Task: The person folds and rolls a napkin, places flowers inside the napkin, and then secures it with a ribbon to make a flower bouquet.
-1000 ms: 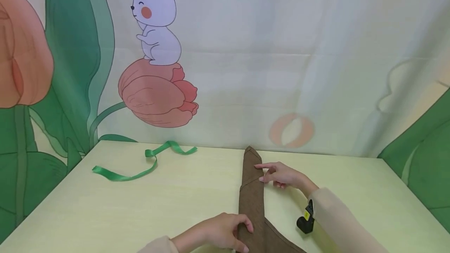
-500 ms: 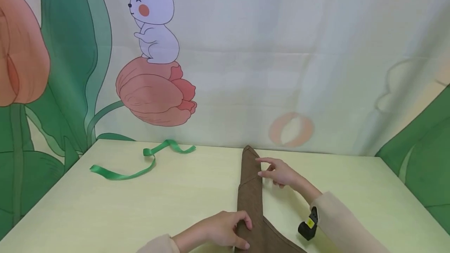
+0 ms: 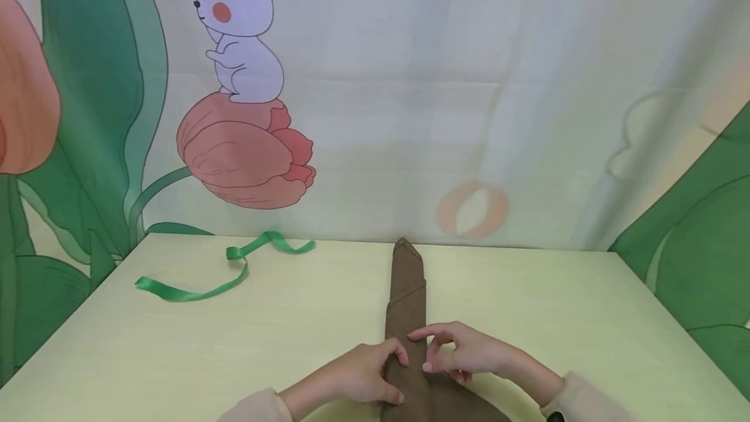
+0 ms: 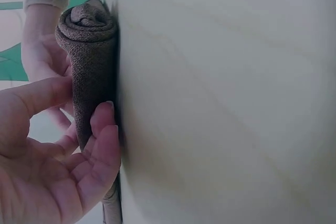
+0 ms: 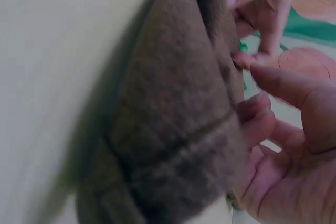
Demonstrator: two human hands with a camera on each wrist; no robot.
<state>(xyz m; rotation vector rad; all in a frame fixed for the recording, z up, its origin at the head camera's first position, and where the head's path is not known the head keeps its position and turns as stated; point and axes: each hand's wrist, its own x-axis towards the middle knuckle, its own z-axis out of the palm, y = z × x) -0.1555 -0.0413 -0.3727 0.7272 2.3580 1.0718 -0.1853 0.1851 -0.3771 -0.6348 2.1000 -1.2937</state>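
Note:
A brown cloth point(image 3: 405, 318) lies rolled into a long tapering cone, with its narrow tip at the table's far edge. My left hand point(image 3: 366, 373) grips the roll from the left, thumb and fingers bent round it. In the left wrist view, the spiral end of the cloth point(image 4: 86, 22) shows above the left hand point(image 4: 58, 150). My right hand point(image 3: 463, 350) pinches at the roll's right side with index finger and thumb, close across from the left. A loose flap point(image 5: 173, 103) of the cloth spreads out in the right wrist view, beside the right hand point(image 5: 294, 150).
A curled green ribbon point(image 3: 193, 293) lies at the back left of the pale table point(image 3: 556, 305). Behind the far edge hangs a printed curtain point(image 3: 375, 116) with a rabbit and tulips.
My right hand has slid from near the roll's far tip toward me, down beside the left hand. The left hand keeps its grip on the cloth. The head view has shifted slightly.

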